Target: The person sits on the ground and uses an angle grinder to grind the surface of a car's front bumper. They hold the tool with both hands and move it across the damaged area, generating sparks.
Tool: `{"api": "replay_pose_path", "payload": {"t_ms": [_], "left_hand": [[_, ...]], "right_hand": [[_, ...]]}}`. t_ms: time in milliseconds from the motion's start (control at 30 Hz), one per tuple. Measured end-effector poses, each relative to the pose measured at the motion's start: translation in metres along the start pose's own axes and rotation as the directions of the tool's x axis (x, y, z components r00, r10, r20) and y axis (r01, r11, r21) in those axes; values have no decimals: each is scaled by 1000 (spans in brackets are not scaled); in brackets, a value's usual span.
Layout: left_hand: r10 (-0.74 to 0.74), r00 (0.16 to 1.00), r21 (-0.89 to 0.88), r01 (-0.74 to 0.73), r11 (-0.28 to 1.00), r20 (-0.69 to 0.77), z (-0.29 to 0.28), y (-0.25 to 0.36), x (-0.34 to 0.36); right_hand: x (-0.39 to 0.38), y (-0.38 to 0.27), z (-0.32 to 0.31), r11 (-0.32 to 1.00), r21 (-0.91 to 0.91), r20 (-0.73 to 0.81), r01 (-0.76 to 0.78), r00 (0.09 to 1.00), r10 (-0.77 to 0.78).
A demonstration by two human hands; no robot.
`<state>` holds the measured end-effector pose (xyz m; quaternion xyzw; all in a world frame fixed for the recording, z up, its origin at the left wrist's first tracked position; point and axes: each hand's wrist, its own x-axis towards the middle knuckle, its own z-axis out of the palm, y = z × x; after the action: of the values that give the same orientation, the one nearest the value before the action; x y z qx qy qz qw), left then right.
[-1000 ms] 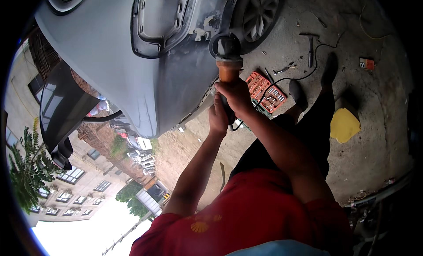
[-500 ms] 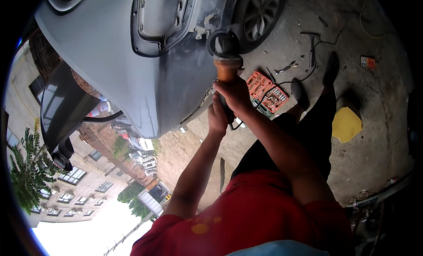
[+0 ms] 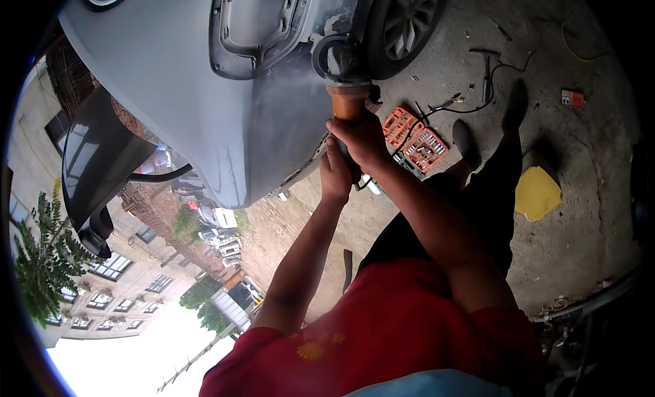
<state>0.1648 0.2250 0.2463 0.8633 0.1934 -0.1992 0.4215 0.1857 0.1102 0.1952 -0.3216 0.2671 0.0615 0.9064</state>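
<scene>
Both of my hands are closed on an angle grinder (image 3: pixel 349 105) with an orange body and a dark head. My right hand (image 3: pixel 361 139) wraps round the body just behind the orange part. Lower down, my left hand (image 3: pixel 335 170) grips the rear handle. The grinder's round guard and head lie against the grey body panel of a car (image 3: pixel 280 117), close to a wheel (image 3: pixel 404 28). The disc's contact with the panel is mostly hidden by the head. A faint haze hangs beside the guard, and patchy bare spots show on the panel above it.
A red tool case (image 3: pixel 424 150) lies opened on the ground by my feet. Near it are a black cord (image 3: pixel 471 111), a hammer-shaped tool (image 3: pixel 486 79) and a small orange-and-white box (image 3: pixel 572 98). A yellow-topped stool (image 3: pixel 537 194) stands at right. An open car door (image 3: pixel 102 154) juts out at left.
The grinder's head has slid a little left along the panel, away from the wheel, with both hands still gripping it. The whole view has shifted slightly.
</scene>
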Motion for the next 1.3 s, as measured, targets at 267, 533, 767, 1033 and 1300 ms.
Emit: {"api": "replay_pose_path", "payload": {"t_ms": [267,533,767,1033,1300], "left_hand": [[-24,999,33,23,999,38,-8,-14,1],[8,995,57,-3,998,-98,-4,-22,-23],[46,998,140,-49,989,31,-8,-13,0],[29,1000,97,-29,995,-3,6,4,-2],[9,998,83,-4,997,-57,0,-18,-18]], "right_hand": [[-11,2,2,999,44,-43,-20,999,22],[-29,24,8,994,30,-90,-104,990,106],[-11,13,2,995,95,-42,-35,998,39],[-6,11,-5,997,52,-42,-62,997,64],[-24,19,0,986,102,-72,-135,987,142]]}}
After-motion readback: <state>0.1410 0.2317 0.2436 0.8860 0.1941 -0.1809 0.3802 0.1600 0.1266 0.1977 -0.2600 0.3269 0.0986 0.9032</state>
